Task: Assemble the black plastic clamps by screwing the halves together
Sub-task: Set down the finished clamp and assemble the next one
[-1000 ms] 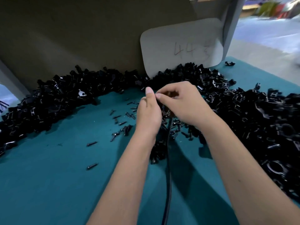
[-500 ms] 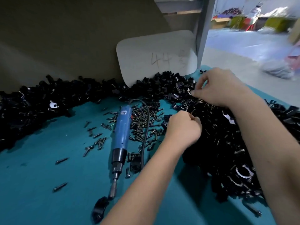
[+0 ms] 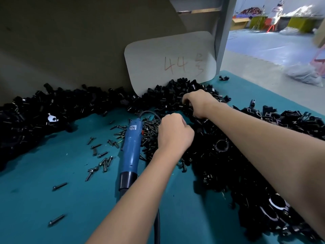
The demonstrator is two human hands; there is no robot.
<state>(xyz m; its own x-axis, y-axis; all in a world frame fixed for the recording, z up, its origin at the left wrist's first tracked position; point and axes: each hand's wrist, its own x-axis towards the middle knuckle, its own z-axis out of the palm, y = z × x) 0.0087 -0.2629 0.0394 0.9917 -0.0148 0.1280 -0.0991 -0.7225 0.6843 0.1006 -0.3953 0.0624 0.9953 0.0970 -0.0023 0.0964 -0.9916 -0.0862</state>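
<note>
My left hand is a closed fist, knuckles up, resting at the edge of a heap of dark screws; whatever is inside the fist is hidden. My right hand reaches further back, with its fingers curled down into the pile of black clamp halves so the fingertips are hidden. A blue electric screwdriver lies on the teal mat just left of my left hand, with no hand on it. Ring-shaped joined clamps lie in the right-hand pile.
More black clamp parts bank up along the back left and down the right side. Loose screws are scattered left of the screwdriver. A white board marked "44" leans on the back panel. The screwdriver's black cable runs toward me.
A second ago both hands were pinched together at the centre. They have parted: the right hand went back into the clamp pile, the left stayed a fist. The screwdriver now shows on the mat.
</note>
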